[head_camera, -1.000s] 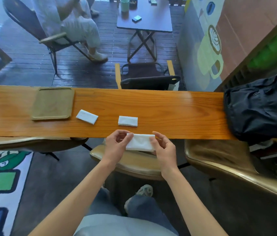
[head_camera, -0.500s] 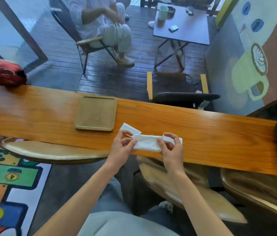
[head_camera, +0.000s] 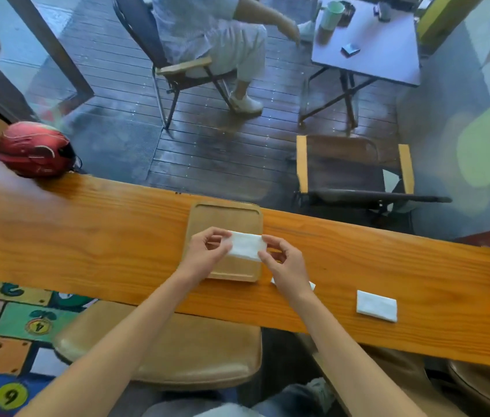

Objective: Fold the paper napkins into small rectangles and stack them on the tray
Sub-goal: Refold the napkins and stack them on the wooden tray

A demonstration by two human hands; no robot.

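White folded napkin (head_camera: 246, 246) pinched in left hand (head_camera: 207, 254) and right hand (head_camera: 287, 263) grip, over wooden tray (head_camera: 225, 215)

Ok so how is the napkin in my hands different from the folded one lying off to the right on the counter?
The held napkin is pinched at its ends by the left hand and right hand; the loose napkin is touched by neither hand. The held napkin is over the wooden tray; the loose napkin lies on the bare counter, right of the tray. Both are white and folded into rectangles.
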